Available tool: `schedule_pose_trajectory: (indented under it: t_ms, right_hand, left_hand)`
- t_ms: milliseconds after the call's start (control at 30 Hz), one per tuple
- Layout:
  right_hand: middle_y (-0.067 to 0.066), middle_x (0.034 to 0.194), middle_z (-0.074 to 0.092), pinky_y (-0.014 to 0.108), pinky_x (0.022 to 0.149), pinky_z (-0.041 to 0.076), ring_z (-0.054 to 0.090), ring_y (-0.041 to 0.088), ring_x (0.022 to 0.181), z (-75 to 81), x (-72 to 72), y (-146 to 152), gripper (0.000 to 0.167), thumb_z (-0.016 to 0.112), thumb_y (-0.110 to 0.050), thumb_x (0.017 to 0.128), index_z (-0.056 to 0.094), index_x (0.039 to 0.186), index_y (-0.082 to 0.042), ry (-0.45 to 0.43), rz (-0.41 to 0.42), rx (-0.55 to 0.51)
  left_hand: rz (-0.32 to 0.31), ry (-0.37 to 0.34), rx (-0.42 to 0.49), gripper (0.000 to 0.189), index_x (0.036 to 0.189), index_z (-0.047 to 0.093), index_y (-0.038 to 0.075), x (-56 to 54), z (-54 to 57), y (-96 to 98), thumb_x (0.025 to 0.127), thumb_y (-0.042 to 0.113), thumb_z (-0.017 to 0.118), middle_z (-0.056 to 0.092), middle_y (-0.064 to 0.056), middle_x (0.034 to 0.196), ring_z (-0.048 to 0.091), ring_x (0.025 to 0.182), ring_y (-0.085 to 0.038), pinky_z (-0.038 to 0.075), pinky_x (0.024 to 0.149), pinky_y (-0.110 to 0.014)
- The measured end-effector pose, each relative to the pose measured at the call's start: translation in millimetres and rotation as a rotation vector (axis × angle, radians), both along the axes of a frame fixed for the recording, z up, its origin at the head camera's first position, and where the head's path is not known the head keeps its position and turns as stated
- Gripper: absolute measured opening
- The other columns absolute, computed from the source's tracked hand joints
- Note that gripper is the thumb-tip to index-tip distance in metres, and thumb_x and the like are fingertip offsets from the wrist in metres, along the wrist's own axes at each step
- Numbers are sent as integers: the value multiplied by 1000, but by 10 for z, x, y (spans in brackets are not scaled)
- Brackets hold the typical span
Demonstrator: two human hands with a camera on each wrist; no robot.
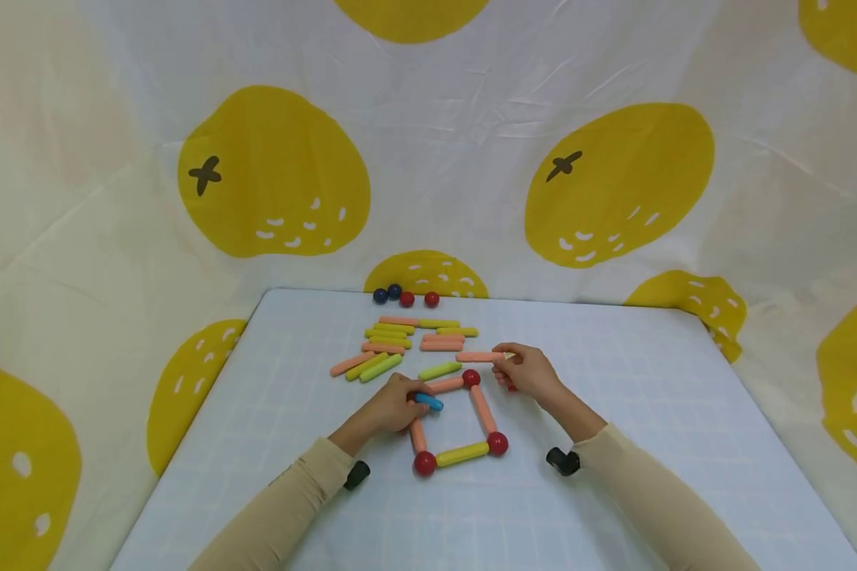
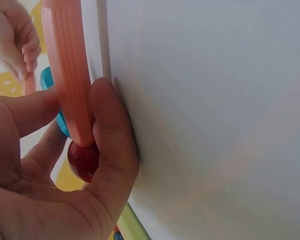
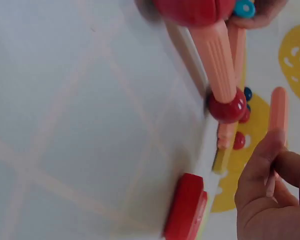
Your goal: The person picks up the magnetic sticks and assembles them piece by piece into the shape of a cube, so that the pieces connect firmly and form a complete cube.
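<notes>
Lying nearest on the pale blue mat (image 1: 257, 476) is a square frame of rods and balls. Its near side is a yellow-green rod (image 1: 462, 454), long axis running from 8 to 2 o'clock, capped by a red ball (image 1: 424, 463) at its left end and a second red ball (image 1: 497, 443) at its right. From that right ball an orange rod (image 1: 482, 409) points toward 11 o'clock, up to a third red ball (image 1: 471, 378) at the far corner. On the left side a short orange rod (image 1: 418, 435) rises toward 12 o'clock into the left hand (image 1: 393, 406).

The left hand's fingers are curled round the frame's left corner, pinching a blue rod (image 1: 428, 402) that points toward 4 o'clock; the left wrist view shows the thumb and fingers also pressed on an orange rod and a red ball there. Another orange rod (image 1: 446, 385) runs from this hand to the far red ball.

At 2 o'clock from the frame, the right hand (image 1: 530, 371) pinches a single orange rod (image 1: 480, 357) by its right end, long axis lying 9 to 3 o'clock. A red piece shows under this hand; what it is I cannot tell.

Farther off lies a loose pile of orange and yellow-green rods (image 1: 407, 342), mostly laid 9 to 3; an exact count I cannot give. At the mat's far edge sit four balls: two dark blue balls (image 1: 387, 294) and two red balls (image 1: 419, 300). No containers hold anything.
</notes>
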State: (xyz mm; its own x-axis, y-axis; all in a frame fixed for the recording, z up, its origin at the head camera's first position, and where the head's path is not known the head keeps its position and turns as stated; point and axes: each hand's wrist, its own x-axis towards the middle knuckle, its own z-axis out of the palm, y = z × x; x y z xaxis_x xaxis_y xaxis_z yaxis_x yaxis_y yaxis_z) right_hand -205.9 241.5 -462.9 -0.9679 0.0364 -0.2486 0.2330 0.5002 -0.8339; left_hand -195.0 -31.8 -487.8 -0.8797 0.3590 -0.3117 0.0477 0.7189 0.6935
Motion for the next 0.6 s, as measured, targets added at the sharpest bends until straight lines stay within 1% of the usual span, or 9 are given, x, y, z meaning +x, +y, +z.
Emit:
schedule_pose_trajectory:
  t_ms: [67, 100, 167, 200, 300, 400, 433, 533, 600]
  right_hand:
    - [7, 94, 72, 28, 75, 59, 67, 14, 77, -46, 87, 13, 34, 62, -21, 103, 61, 134, -8, -70, -16, -76]
    - [7, 94, 72, 27, 76, 59, 66, 12, 77, -76, 127, 17, 34, 62, -20, 103, 61, 134, -7, -86, -18, -98]
    - [7, 94, 71, 25, 76, 59, 66, 12, 77, -120, 216, 19, 34, 63, -20, 103, 61, 134, -6, -114, -12, -132]
    - [7, 93, 71, 25, 76, 58, 66, 13, 77, -133, 258, 15, 35, 63, -20, 103, 61, 134, -6, -124, 5, -131]
    - [5, 89, 71, 23, 73, 56, 65, 13, 74, -166, 354, -2, 34, 63, -20, 102, 62, 133, -5, -149, 32, -146]
    - [6, 84, 70, 22, 70, 52, 63, 12, 71, -168, 424, -25, 31, 63, -20, 102, 65, 129, -3, -148, 59, -149]
    - [5, 82, 70, 22, 69, 52, 63, 12, 69, -166, 439, -32, 30, 63, -19, 102, 66, 128, -3, -148, 52, -149]
    - [5, 80, 69, 23, 67, 52, 62, 13, 67, -142, 467, -55, 30, 63, -20, 102, 66, 127, -4, -140, 37, -113]
    - [6, 81, 69, 23, 67, 53, 63, 13, 67, -126, 471, -72, 31, 63, -20, 102, 65, 128, -4, -146, 29, -93]
  left_hand:
    - [-4, 0, 18, 23, 121, 71, 20, -13, -12, -5, 98, 21, 69, 46, -11, 122, 51, 93, -22, 45, 72, -30]
    - [-2, -3, 28, 24, 122, 71, 19, -19, -16, -8, 98, 21, 69, 45, -12, 123, 51, 93, -22, 45, 70, -29]
    - [2, -12, 43, 27, 125, 70, 18, -30, -16, -10, 98, 21, 69, 44, -12, 125, 53, 87, -22, 45, 67, -28]
    - [-3, -3, 56, 28, 127, 70, 16, -38, -20, -8, 98, 20, 69, 47, -13, 125, 54, 85, -22, 45, 65, -27]
    - [10, 6, 86, 31, 129, 69, 13, -44, -32, 11, 99, 19, 69, 53, -13, 123, 54, 78, -19, 45, 63, -26]
    - [47, -3, 107, 31, 130, 68, 13, -36, -41, 43, 99, 18, 68, 53, -15, 123, 56, 68, -18, 45, 58, -24]
    - [71, -17, 112, 31, 130, 68, 14, -32, -44, 57, 99, 19, 68, 50, -16, 126, 56, 65, -18, 46, 56, -24]
    - [117, -26, 118, 29, 129, 68, 15, -21, -54, 100, 100, 20, 67, 44, -18, 131, 57, 55, -19, 45, 52, -23]
    - [130, -13, 117, 29, 128, 68, 14, -16, -63, 129, 99, 21, 68, 44, -19, 133, 56, 54, -18, 44, 53, -23]
